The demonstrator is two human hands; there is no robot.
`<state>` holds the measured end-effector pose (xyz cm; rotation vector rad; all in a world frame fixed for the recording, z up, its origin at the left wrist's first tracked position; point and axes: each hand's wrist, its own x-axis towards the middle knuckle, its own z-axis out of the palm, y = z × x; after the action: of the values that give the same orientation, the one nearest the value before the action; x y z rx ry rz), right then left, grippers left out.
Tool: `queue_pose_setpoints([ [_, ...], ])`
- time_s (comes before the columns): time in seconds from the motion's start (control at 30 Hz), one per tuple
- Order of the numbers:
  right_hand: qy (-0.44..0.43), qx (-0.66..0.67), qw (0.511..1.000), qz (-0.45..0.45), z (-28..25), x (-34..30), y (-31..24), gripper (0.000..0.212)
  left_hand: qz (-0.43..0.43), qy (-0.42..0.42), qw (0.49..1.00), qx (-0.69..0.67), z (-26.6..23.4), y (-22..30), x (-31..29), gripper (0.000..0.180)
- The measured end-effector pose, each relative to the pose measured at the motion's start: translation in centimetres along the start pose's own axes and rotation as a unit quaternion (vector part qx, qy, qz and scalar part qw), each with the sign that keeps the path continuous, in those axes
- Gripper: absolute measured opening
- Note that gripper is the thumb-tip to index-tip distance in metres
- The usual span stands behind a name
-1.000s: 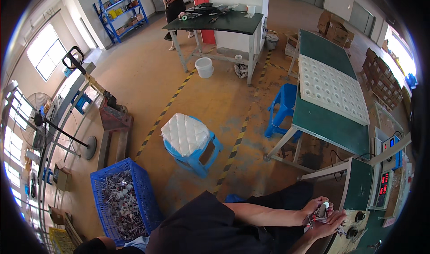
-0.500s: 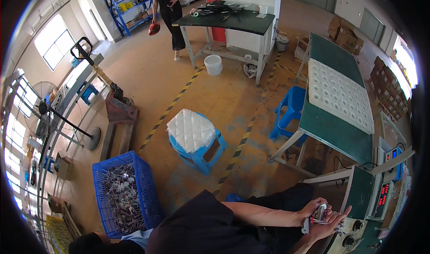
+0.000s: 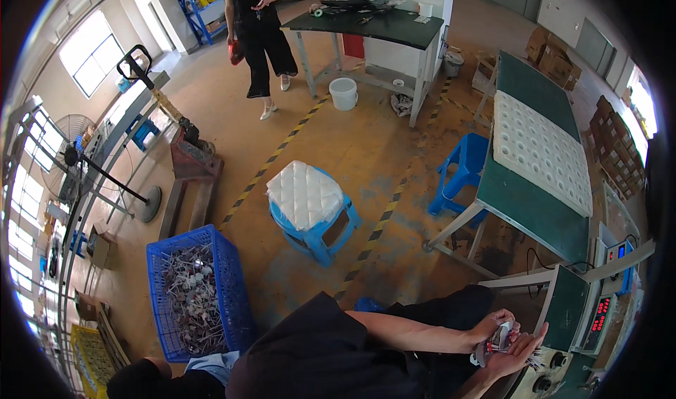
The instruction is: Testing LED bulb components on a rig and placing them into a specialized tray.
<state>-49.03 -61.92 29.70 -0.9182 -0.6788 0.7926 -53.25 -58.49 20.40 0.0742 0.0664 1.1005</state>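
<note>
At the lower right, my left hand [image 3: 491, 326] is closed on small white-and-grey parts [image 3: 501, 337] with thin metal stems and a touch of red. Below and against it, my right hand [image 3: 515, 359] cups more of the same parts, fingers partly stretched. A few stems poke out past the edge of the right hand. Exactly how each finger grips is too small to tell. To my left, a blue plastic crate [image 3: 232, 293] holds a heap of similar stemmed parts [image 3: 191, 293].
Beside my hands stand a green-topped bench [image 3: 565, 304] and a scale with a red display [image 3: 598, 321]. A white holed tray [image 3: 542, 152] lies on a green table [image 3: 535, 219]. Ahead are a padded blue stool [image 3: 310, 240], a pallet jack [image 3: 193, 163] and a co-worker [image 3: 255, 33].
The co-worker has stepped nearer beside the far table, red item still in hand. My view has shifted slightly. Both my hands stay together around the parts, nearly in place.
</note>
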Motion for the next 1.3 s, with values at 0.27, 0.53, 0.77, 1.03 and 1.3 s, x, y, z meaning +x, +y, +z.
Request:
queue_pose_setpoints([
  [0.27,-0.046,-0.016,0.999,0.017,0.2,0.4,0.4,0.043,0.038,0.026,0.990,0.132,-1.3,1.3,0.2,0.012],
  [0.53,-0.056,-0.001,0.998,0.040,0.7,0.6,1.0,0.041,0.049,0.047,0.981,0.183,-1.2,2.4,-0.2,0.016],
  [0.77,-0.107,0.015,0.994,0.029,1.2,1.1,1.6,0.042,0.080,0.082,0.966,0.234,-1.5,3.2,0.0,0.020],
  [1.03,-0.137,-0.056,0.989,0.001,0.8,1.8,2.0,0.042,0.098,0.146,0.933,0.313,-1.7,6.1,-1.3,0.022],
  [1.3,-0.191,-0.206,0.960,0.009,0.0,3.1,4.8,0.041,0.231,0.176,0.854,0.431,-0.4,9.7,-2.7,0.021],
])
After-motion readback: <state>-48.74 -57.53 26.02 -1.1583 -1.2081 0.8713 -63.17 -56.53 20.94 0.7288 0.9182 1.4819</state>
